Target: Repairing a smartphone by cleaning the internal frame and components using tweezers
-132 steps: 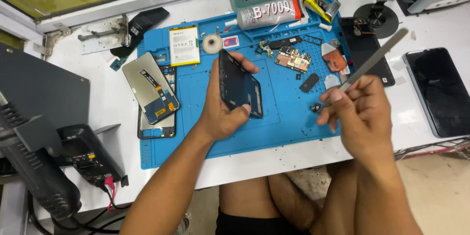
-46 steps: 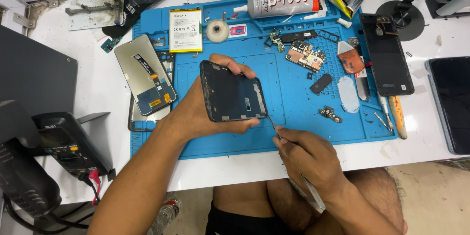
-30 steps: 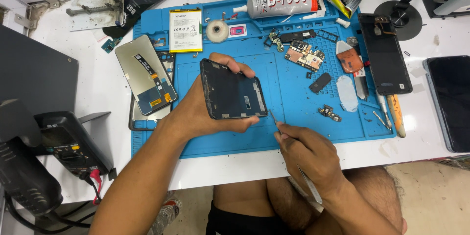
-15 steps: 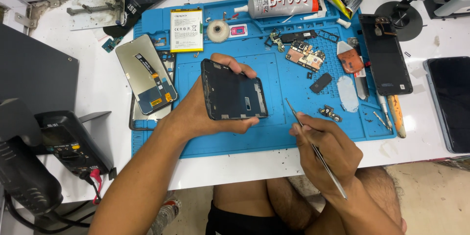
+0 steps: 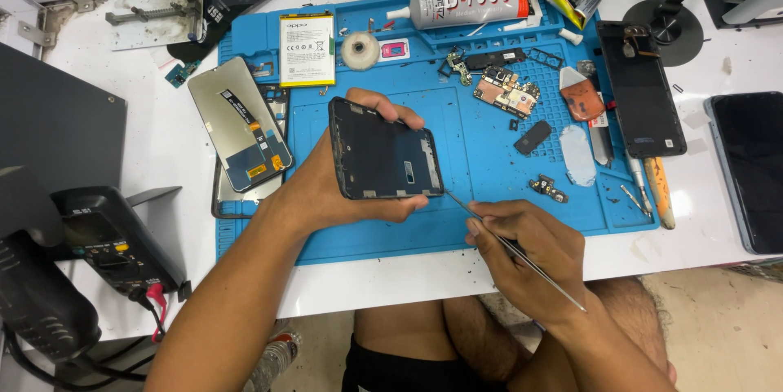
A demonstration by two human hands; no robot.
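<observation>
Head view, looking down. A white worktop (image 5: 147, 127) carries a blue silicone repair mat (image 5: 489, 163), which spans most of the middle of it. On the mat's far edge lie a tube of adhesive (image 5: 477, 0), a small roll of tape (image 5: 360, 50) and a flat white battery (image 5: 307, 49). To the mat's left edge a detached display panel (image 5: 241, 135) rests face down, its flex cable showing. Right of centre are a bare circuit board (image 5: 506, 92), a small black component (image 5: 533, 137) and a smaller connector board (image 5: 548, 188). A black phone back (image 5: 640, 86) lies at the mat's right edge, with an orange-handled tool (image 5: 659, 190) just beside it. Off the mat, a dark phone (image 5: 752, 168) lies at far right, and a black meter (image 5: 110, 237) with a red lead stands at near left. My bare knees show below the worktop's near edge.

My left hand (image 5: 326, 188) holds the black phone frame (image 5: 383, 150) just above the mat's centre, tilted toward me; the grip is closed around it, thumb along the near long edge and fingertips curled over the far edge. My right hand (image 5: 526, 253) has its grip closed on thin metal tweezers (image 5: 510, 247), pinched like a pen between thumb and forefinger. The tweezer tip meets the frame's lower right corner; the rear end points back past my wrist.
</observation>
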